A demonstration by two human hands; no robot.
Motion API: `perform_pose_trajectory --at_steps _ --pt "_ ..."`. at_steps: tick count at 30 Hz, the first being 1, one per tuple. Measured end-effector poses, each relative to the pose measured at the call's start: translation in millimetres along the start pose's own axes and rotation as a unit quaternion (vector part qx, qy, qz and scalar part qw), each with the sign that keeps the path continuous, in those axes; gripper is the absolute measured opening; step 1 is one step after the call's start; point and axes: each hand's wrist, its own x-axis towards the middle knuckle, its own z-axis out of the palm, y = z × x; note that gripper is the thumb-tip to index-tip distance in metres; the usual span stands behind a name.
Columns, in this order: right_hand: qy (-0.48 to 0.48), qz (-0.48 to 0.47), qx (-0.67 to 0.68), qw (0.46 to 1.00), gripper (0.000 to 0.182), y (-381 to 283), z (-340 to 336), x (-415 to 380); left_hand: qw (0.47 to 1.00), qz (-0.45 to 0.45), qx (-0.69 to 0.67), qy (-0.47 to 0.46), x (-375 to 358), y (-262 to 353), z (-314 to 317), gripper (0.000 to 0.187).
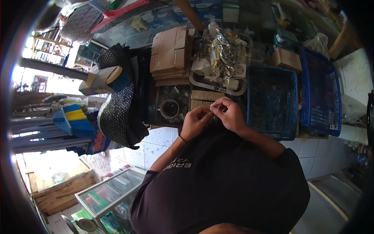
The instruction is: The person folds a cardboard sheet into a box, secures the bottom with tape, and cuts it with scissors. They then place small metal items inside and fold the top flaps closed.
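My left hand (196, 122) and my right hand (230, 114) meet fingertip to fingertip in front of my chest. Both have their fingers pinched together; whatever lies between them is too small to make out. Just beyond the fingertips is a small cardboard box (205, 96) with a dark slit across it. Behind that, a white tray (242, 92) holds crumpled silver and gold foil (223, 56) and white pieces. A roll of tape (169, 109) lies left of my hands.
Flattened cardboard (168, 52) is stacked behind the tape. Blue baskets (272, 134) (338, 89) stand at the right, near a small brown box (286, 60). Black bubble wrap (119, 113) hangs at the left. A glass case (113, 191) stands at the lower left.
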Motion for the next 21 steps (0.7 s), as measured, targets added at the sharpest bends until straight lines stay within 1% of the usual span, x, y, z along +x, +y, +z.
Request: perform_pose_trajectory --at_steps 1,4,6,7,9,10,11,13,14,16,19,21 --pt "0.013 -0.022 0.011 1.000 0.011 0.1 0.2 -0.6 0.999 -0.013 -0.039 -0.018 1.8 -2.6 -1.6 0.019" --pt "0.060 -0.077 0.048 0.994 0.009 -1.5 0.9 -2.1 0.983 -0.066 -0.168 -0.022 4.0 -3.4 -1.9 0.021" --pt "0.102 -0.100 0.082 0.986 0.010 -0.7 -0.2 0.0 0.994 -0.042 -0.094 0.035 7.3 -12.4 -2.2 0.022" --pt "0.118 -0.097 0.100 0.983 0.009 -0.1 -1.3 2.0 0.996 -0.030 -0.057 0.063 8.3 -15.8 -3.2 0.022" --pt "0.151 -0.090 0.135 0.975 0.008 2.6 -5.6 6.7 0.995 0.012 0.053 0.086 5.6 -14.6 -7.3 0.024" --pt "0.159 -0.061 0.157 0.973 0.008 7.0 -7.3 8.1 0.989 0.034 0.107 0.096 4.5 -12.1 -9.1 0.025" --pt "0.159 -0.036 0.181 0.970 0.009 13.1 -10.7 8.2 0.971 0.088 0.186 0.118 5.4 -11.0 -11.5 0.027" --pt "0.158 0.015 0.229 0.961 0.010 20.5 -16.2 7.5 0.908 0.196 0.337 0.155 11.5 -8.4 -16.7 0.031" --pt "0.178 0.029 0.250 0.951 0.011 23.1 -16.1 6.0 0.888 0.207 0.376 0.166 14.9 -7.7 -18.5 0.034" --pt "0.173 0.063 0.259 0.948 0.010 33.3 -18.0 0.2 0.843 0.230 0.451 0.182 21.7 -8.2 -21.1 0.041" --pt "0.173 0.095 0.266 0.943 0.009 46.9 -19.0 -7.7 0.863 0.196 0.443 0.142 30.4 -23.9 -27.8 0.048" --pt "0.180 0.121 0.258 0.941 0.011 54.1 -18.6 -11.5 0.886 0.181 0.409 0.123 32.8 -33.4 -28.7 0.048"
